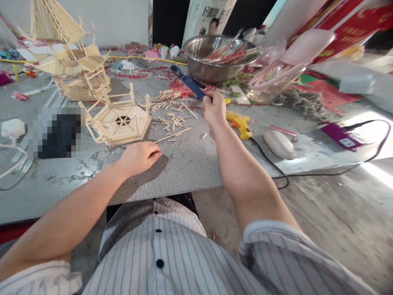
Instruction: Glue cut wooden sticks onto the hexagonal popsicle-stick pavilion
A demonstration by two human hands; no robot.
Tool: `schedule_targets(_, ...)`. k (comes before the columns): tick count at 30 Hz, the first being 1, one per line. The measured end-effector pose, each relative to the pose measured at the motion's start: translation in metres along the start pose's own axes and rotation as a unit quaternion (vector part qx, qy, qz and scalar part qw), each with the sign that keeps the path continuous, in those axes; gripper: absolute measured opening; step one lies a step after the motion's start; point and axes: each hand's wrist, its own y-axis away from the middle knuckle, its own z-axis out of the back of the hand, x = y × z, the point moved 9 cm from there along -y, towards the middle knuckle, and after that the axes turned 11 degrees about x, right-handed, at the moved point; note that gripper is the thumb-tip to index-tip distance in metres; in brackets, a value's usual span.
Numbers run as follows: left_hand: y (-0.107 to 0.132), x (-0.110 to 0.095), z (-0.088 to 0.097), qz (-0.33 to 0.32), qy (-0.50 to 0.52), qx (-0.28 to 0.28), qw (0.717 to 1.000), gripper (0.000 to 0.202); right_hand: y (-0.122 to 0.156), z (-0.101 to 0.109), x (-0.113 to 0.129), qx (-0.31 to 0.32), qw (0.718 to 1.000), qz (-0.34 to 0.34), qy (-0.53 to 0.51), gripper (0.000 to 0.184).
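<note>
The frame (pixel 123 132), a flat hexagon of sticks, lay on the bench (pixel 187 170) and looked part-built: its floor was filled in around a small central hole, posts stood along its edge, and no roof covered it. The tower (pixel 70 63), beyond the frame to the left, already had its roof. Loose short sticks (pixel 174 123), just right of the frame, appeared unused.

The right hand (pixel 215 107) gripped a blue tool (pixel 193 85), to the right of the frame and farther out. The tool's long axis slanted from the hand leftward and away from the person. The frame's floor faced up, with no clear long axis. The left hand (pixel 139 157), just on the frame's near side, was curled into a loose fist, nothing showing in it; contact with the frame could not be told.
</note>
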Motion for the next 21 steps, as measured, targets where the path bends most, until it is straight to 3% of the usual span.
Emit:
schedule_targets(3, 0.000, 0.000, 0.001, -0.008, 0.002, -0.006, 1.000, 0.022, 0.005, 0.001, -0.005, -0.011, 0.997, -0.068, -0.025, 0.030)
schedule_targets(9, 0.001, 0.001, 0.000, -0.004, 0.013, -0.002, 1.000, 0.021, 0.013, -0.002, 0.015, 0.005, 0.997, -0.067, 0.024, 0.027)
schedule_targets(21, 0.002, -0.001, 0.001, -0.004, 0.009, -0.001, 1.000, 0.022, 0.020, -0.016, 0.017, 0.077, 0.987, -0.127, 0.062, 0.027)
